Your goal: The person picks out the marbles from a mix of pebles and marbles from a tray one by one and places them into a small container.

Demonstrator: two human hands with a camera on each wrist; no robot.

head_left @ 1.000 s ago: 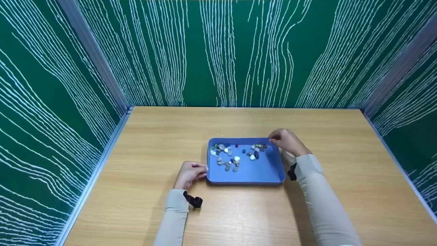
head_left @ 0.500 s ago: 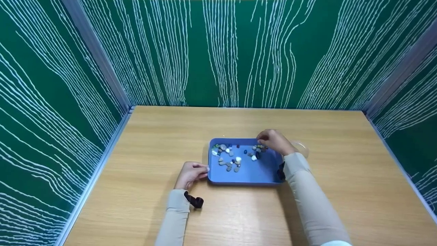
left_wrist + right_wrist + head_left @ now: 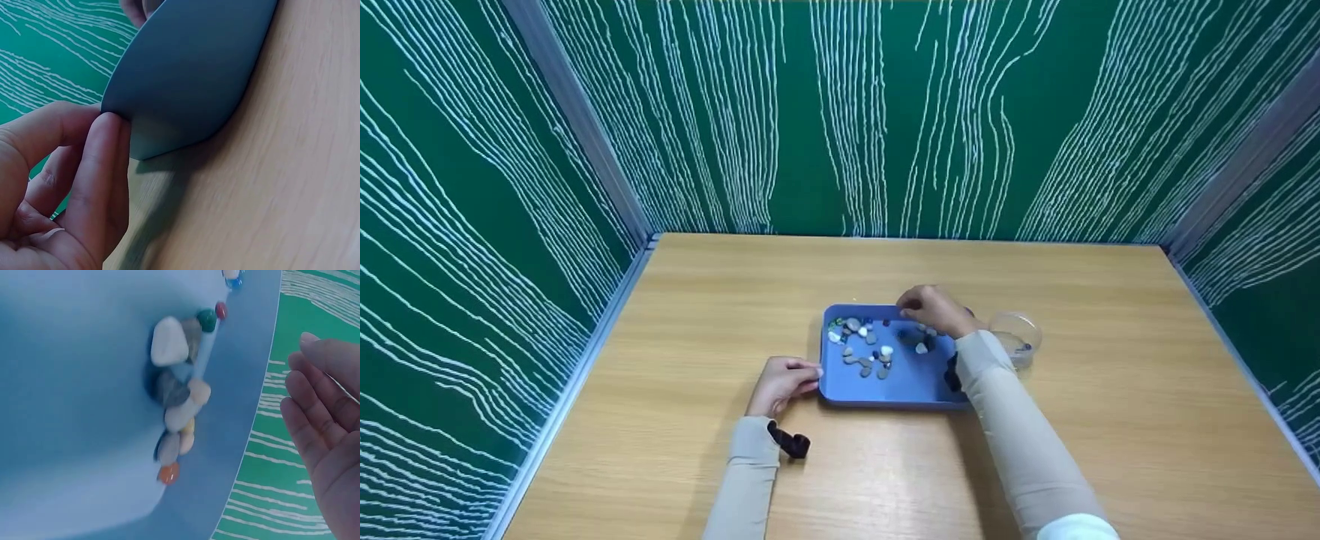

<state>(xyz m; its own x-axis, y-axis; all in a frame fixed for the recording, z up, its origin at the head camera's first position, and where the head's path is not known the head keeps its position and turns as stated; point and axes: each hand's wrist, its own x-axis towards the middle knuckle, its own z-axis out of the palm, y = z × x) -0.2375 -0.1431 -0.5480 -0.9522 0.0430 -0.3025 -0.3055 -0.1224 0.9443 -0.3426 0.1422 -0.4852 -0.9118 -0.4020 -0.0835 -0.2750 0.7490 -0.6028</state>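
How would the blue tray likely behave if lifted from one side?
The blue tray is probably stiff: its thin wall looks unbent where the left hand pinches the edge. The pebbles would likely slide if it tilted, as they lie loose on its smooth-looking floor.

Blue rectangular tray [image 3: 911,386], open side up. Inside, small stones [image 3: 886,351], mostly grey and white, some coloured, lie in 3 loose clusters: 10, 9 and 2 o'clock.
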